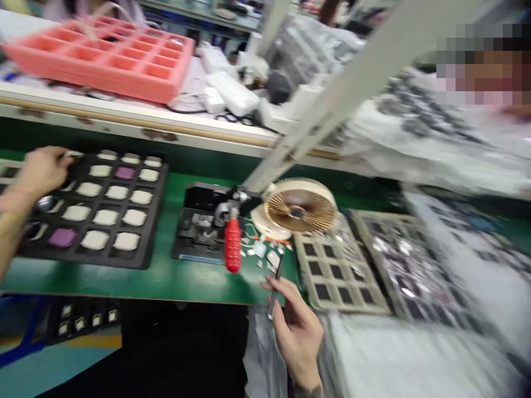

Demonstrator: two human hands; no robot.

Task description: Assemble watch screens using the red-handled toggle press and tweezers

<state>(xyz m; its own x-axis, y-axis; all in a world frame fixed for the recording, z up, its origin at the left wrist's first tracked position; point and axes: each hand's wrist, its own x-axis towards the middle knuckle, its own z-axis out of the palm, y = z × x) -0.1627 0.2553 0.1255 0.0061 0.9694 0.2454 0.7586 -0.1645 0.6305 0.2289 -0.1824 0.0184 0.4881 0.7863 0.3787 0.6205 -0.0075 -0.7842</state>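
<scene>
My left hand reaches over the far left corner of a black compartment tray. Its fingers are closed on a small whitish piece. Rounded white pieces and a few purple ones sit in the tray's pockets. In my right hand, near the front edge of the green bench, are slim tweezers, tips pointing away from me. Small scraps lie just past the tips. Between my hands stands a black clamp fixture with a red handle.
A small beige fan stands behind the scraps. To the right are a beige tray with dark squares and another filled with shiny parts. A slanted white post rises behind the fixture. A pink divided tray rests on the shelf.
</scene>
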